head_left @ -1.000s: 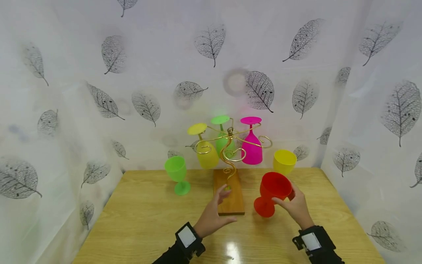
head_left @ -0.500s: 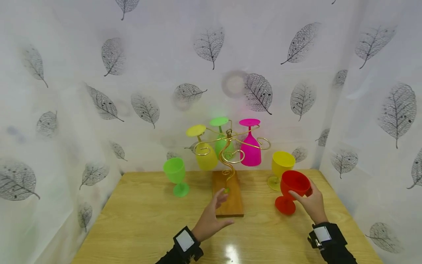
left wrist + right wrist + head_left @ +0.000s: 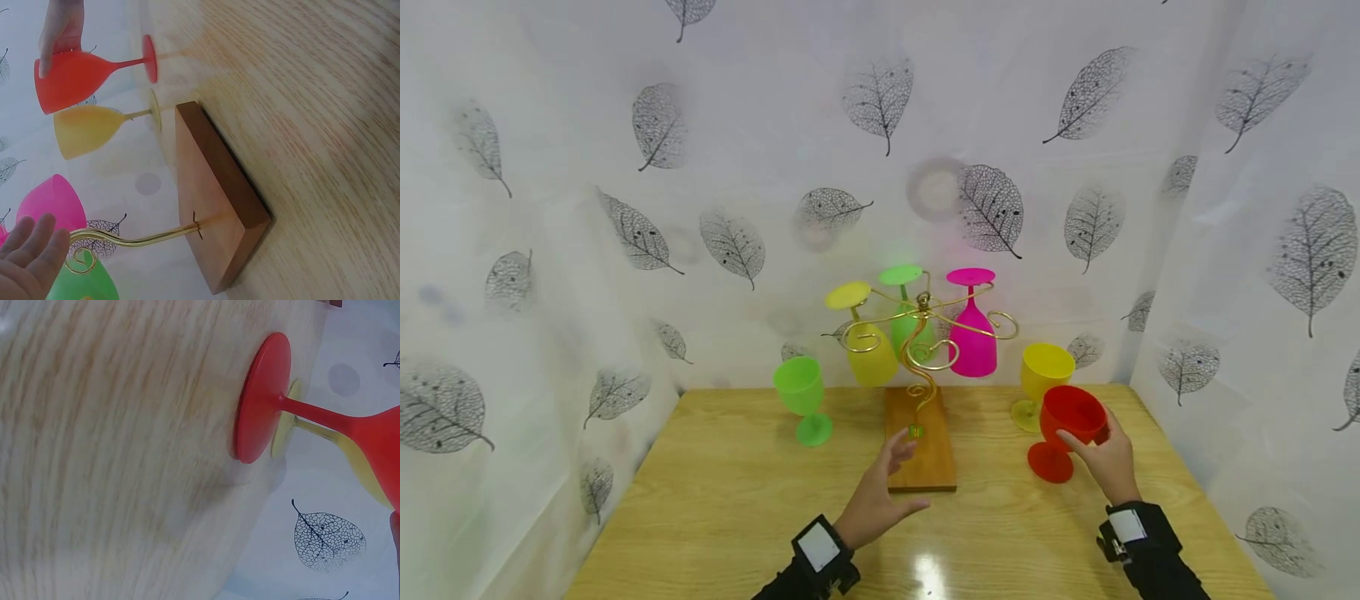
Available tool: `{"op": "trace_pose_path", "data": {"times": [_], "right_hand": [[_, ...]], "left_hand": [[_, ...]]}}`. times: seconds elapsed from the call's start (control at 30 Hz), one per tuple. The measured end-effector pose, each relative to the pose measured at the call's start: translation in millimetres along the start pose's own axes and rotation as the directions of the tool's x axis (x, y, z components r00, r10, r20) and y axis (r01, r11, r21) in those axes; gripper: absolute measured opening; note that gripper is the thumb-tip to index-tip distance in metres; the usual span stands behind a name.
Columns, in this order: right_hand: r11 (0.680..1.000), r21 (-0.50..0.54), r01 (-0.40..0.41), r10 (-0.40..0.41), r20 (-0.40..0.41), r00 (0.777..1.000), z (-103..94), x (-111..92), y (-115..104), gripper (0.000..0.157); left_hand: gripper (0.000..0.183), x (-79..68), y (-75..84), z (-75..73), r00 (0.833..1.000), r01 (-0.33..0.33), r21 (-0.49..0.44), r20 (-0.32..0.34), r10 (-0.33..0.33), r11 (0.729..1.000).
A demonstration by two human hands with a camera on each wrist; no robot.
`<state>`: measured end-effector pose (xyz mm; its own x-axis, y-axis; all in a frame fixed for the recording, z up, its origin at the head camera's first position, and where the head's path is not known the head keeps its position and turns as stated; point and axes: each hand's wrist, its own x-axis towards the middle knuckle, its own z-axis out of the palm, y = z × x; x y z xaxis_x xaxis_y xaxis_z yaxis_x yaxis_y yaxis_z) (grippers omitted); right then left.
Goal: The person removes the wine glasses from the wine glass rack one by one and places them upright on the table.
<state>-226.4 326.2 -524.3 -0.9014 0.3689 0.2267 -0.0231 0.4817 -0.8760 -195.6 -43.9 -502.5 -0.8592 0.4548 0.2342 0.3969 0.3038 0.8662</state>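
My right hand grips the bowl of a red goblet, thumb on the near side and fingers behind it. The goblet is upright, its round foot right at the tabletop in the right wrist view. Just behind it stands a yellow goblet. My left hand hovers with thumb and fingers spread, holding nothing, in front of a gold wire rack on a wooden base. From the rack's arms hang a yellow goblet, a green goblet and a pink goblet, all upside down.
Left of the rack, another green goblet stands upright on the wooden table. A white curtain printed with grey leaves encloses the table at the back and sides.
My right hand has carried the red goblet rightward and down to the tabletop, in front of the yellow goblet. During the last half second it barely moves. The left hand stays nearly still.
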Motion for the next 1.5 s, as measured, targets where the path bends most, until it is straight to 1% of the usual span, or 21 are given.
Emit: {"op": "trace_pose_path", "data": {"times": [0.23,0.4,0.53,0.67,0.77,0.87,0.97,1.07,1.17,1.23,1.3,1.4,1.5], "right_hand": [[0.999,-0.028,-0.033,0.034,0.031,0.999,1.0,0,-4,0.072],[0.999,-0.044,-0.008,0.010,0.040,0.999,1.1,2,-5,0.071],[1.000,-0.026,-0.013,0.014,0.052,0.999,1.2,0,-1,0.071],[1.000,-0.010,-0.025,0.025,0.065,0.998,2.2,0,-1,0.073],[1.000,0.008,-0.020,0.019,0.072,0.997,2.5,-1,-1,0.075],[0.999,0.031,-0.012,0.010,0.082,0.997,1.3,-3,-3,0.079],[0.998,0.060,0.005,-0.008,0.052,0.999,-1.5,-5,-11,0.083],[0.991,0.121,0.061,-0.058,-0.030,0.998,-5.0,-8,-25,0.086],[0.972,0.162,0.168,-0.153,-0.103,0.983,-7.7,-11,-44,0.089],[0.953,0.180,0.243,-0.225,-0.116,0.967,-8.7,-14,-59,0.091],[0.927,0.200,0.317,-0.299,-0.116,0.947,-8.1,-18,-74,0.091],[0.878,0.236,0.415,-0.402,-0.105,0.910,-4.4,-24,-95,0.089],[0.820,0.274,0.503,-0.504,-0.071,0.861,2.5,-30,-108,0.086]], "left_hand": [[0.092,-0.1,-4.7,1.5,1.000,-0.006,-0.006,-0.006,0.006,1.000],[0.092,-0.5,-5.8,0.8,1.000,-0.021,-0.002,-0.016,0.021,1.000],[0.091,-2.1,-5.0,0.3,1.000,-0.015,0.003,-0.016,0.015,1.000],[0.090,-3.4,-3.8,-0.8,0.999,-0.033,0.023,-0.024,0.034,0.999],[0.089,-4.1,-3.3,-1.4,0.998,-0.052,0.030,-0.031,0.053,0.998],[0.089,-4.8,-3.9,-2.0,0.998,-0.054,0.036,-0.032,0.055,0.998],[0.090,-5.1,-5.4,-2.7,0.998,-0.047,0.042,-0.031,0.049,0.998],[0.090,-5.0,-6.6,-2.9,0.999,-0.043,0.052,-0.030,0.044,0.998],[0.090,-4.8,-6.4,-2.8,0.998,-0.045,0.056,-0.032,0.047,0.997],[0.089,-4.7,-5.5,-2.9,0.998,-0.054,0.064,-0.033,0.056,0.996],[0.089,-4.6,-4.6,-2.8,0.998,-0.056,0.062,-0.035,0.058,0.997],[0.089,-4.4,-3.7,-2.3,0.998,-0.059,0.064,-0.031,0.061,0.996],[0.089,-4.2,-2.6,-1.6,0.999,-0.047,0.051,-0.025,0.048,0.998]]}}
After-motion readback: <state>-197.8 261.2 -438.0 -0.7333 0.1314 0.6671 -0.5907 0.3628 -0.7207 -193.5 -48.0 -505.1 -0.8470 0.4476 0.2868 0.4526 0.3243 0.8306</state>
